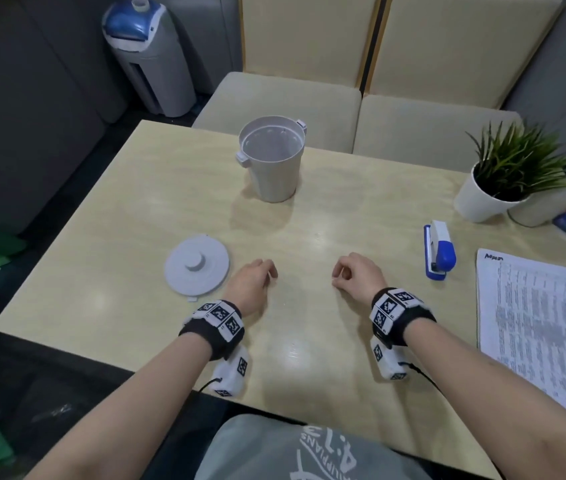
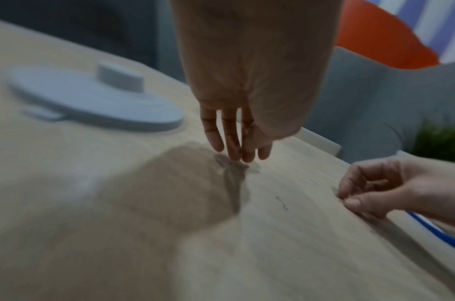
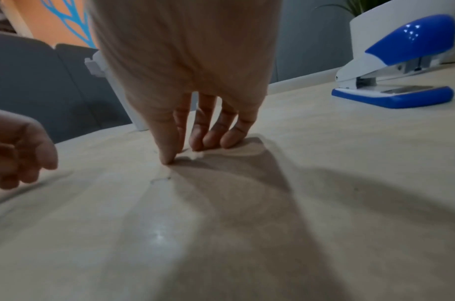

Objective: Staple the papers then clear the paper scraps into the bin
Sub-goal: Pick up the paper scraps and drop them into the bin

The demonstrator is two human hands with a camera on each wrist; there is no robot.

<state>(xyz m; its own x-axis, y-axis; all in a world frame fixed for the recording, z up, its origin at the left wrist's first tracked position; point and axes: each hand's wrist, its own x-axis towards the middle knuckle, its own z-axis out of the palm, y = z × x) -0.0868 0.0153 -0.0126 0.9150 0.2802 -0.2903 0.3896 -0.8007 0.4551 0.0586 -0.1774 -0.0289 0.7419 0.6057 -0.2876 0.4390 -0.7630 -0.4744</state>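
Now bent low to the worktop (image 1: 326, 216), right hand (image 1: 356, 273) with thumb and forefinger pressed together on a tiny pale scrap (image 3: 195, 156), possibly paper, too blurred to be sure. Left hand (image 1: 252, 280) loosely curled, holding nothing plain to see. Bin (image 1: 272, 157) open at 11 o'clock from the right hand, well apart, roughly as near either hand; lid (image 1: 197, 268) at 9 o'clock. Stapler (image 1: 439, 249) at 2 o'clock, long axis pointing away; papers (image 1: 538, 327) at 4 o'clock.
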